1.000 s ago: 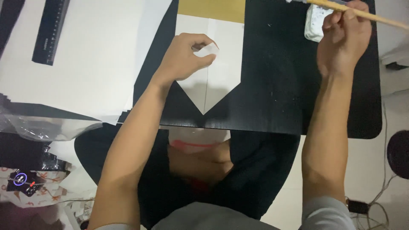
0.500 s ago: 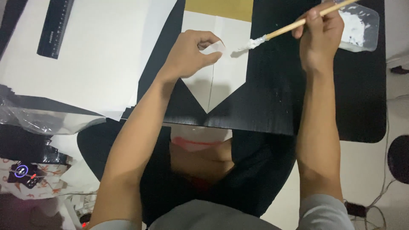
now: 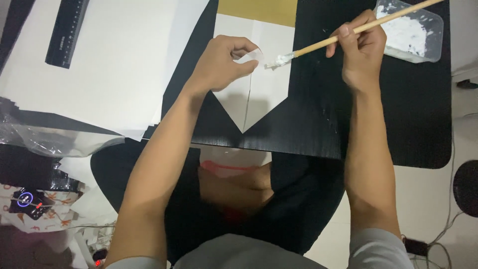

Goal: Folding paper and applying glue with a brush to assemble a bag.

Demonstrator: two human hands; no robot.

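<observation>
1. Your left hand (image 3: 219, 65) pinches a flap of the white folded paper (image 3: 259, 94), which lies on the black table (image 3: 318, 119).
2. Your right hand (image 3: 361, 52) is closed around the brush (image 3: 348, 32), its pasted tip at the fold.
3. Pasting step in hand; the next move likely calls for light, even strokes.

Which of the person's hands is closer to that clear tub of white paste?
The right hand, holding the brush, is just left of the clear tub. The left hand is farther left, pinching the white paper.

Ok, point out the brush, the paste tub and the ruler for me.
brush (image 3: 318, 46), head view, on the wooden handle near the bristles.
paste tub (image 3: 431, 54), head view, on its clear right-hand wall.
ruler (image 3: 67, 31), head view, on the middle of the black strip.
</observation>
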